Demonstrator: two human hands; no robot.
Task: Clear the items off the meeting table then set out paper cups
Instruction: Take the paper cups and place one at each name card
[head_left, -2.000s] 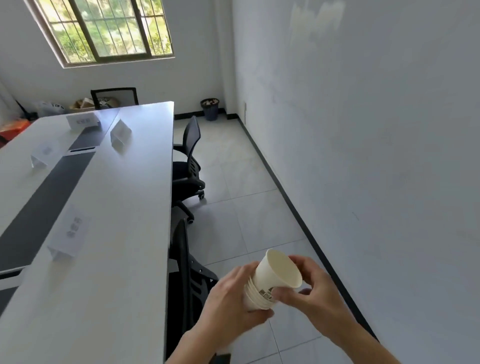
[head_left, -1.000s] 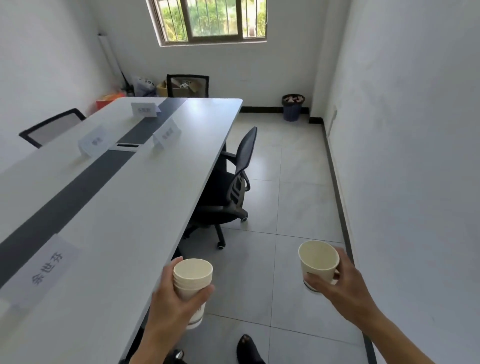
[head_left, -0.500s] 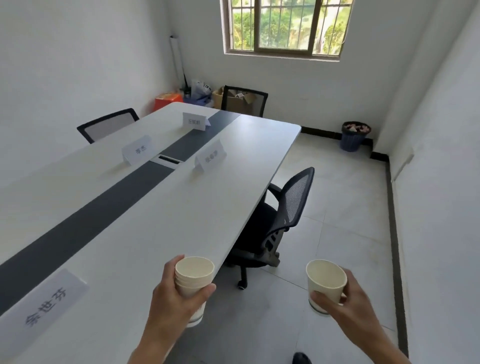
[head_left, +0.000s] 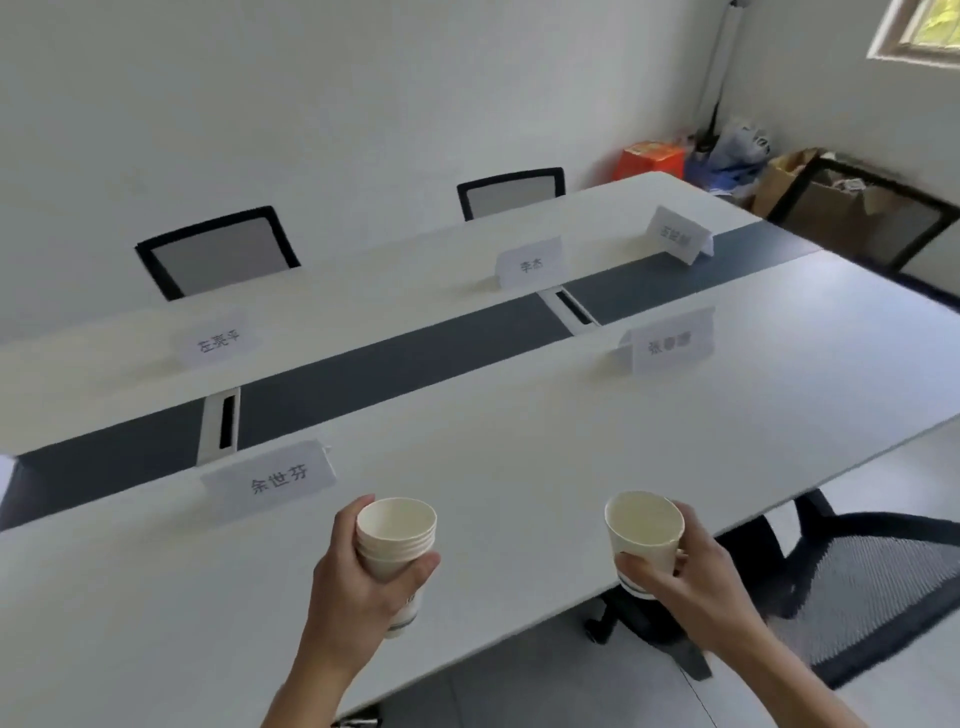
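My left hand (head_left: 358, 587) grips a stack of several nested white paper cups (head_left: 397, 540), held upright above the near side of the long white meeting table (head_left: 519, 457). My right hand (head_left: 691, 577) holds a single paper cup (head_left: 644, 530) upright over the table's near edge, apart from the stack. Folded white name cards stand on the table: one just beyond my left hand (head_left: 270, 480), one further right (head_left: 670, 345), and others on the far side (head_left: 530, 260).
A dark strip with cable slots (head_left: 223, 426) runs down the table's middle. Black mesh chairs stand at the far side (head_left: 218, 249), at the far end (head_left: 857, 218) and under the near edge at right (head_left: 857, 582). Boxes and bags (head_left: 654, 156) fill the far corner.
The view has swung left and down onto the table. Both hands now hold their cups over the table's near part instead of over the floor beside it.
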